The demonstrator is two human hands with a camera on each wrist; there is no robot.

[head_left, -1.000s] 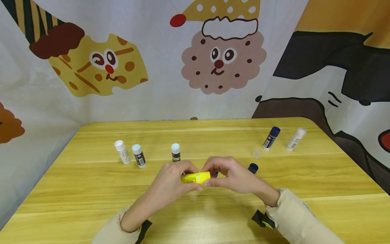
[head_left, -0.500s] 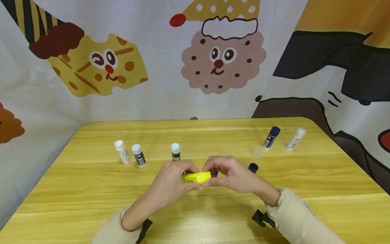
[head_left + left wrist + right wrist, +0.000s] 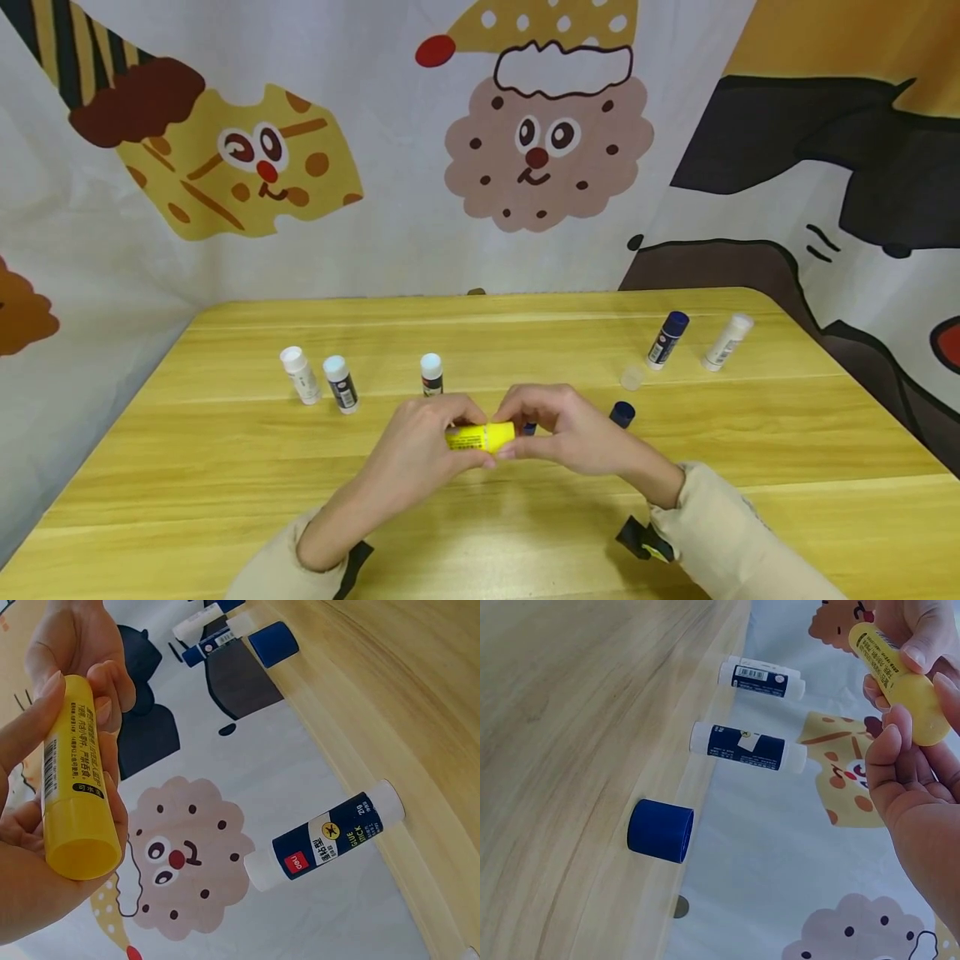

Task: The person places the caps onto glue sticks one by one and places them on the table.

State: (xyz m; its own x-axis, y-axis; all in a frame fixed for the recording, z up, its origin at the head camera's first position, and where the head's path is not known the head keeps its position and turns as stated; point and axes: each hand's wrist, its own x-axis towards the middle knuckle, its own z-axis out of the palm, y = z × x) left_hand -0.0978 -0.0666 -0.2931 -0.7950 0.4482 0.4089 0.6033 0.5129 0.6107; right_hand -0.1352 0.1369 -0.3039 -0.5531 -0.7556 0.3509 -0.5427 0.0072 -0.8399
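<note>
Both hands hold a yellow glue stick (image 3: 480,437) sideways above the table. My left hand (image 3: 420,446) grips its printed body, with the thumb lying along it in the left wrist view. My right hand (image 3: 566,433) pinches the smooth yellow cap end (image 3: 919,712) between thumb and fingers. No gap shows between cap and body. Beyond the hands stands a navy-and-white glue stick (image 3: 326,838), partly hidden by my left hand in the head view. A dark blue cap (image 3: 622,414) stands beside my right hand, and another blue piece (image 3: 529,429) is mostly hidden behind its fingers.
On the left of the wooden table (image 3: 225,467) stand a white glue stick (image 3: 300,375) and a navy one with a pale cap (image 3: 341,383). At the back right are a blue-capped glue stick (image 3: 667,340), a white one (image 3: 727,342) and a small translucent cap (image 3: 632,378).
</note>
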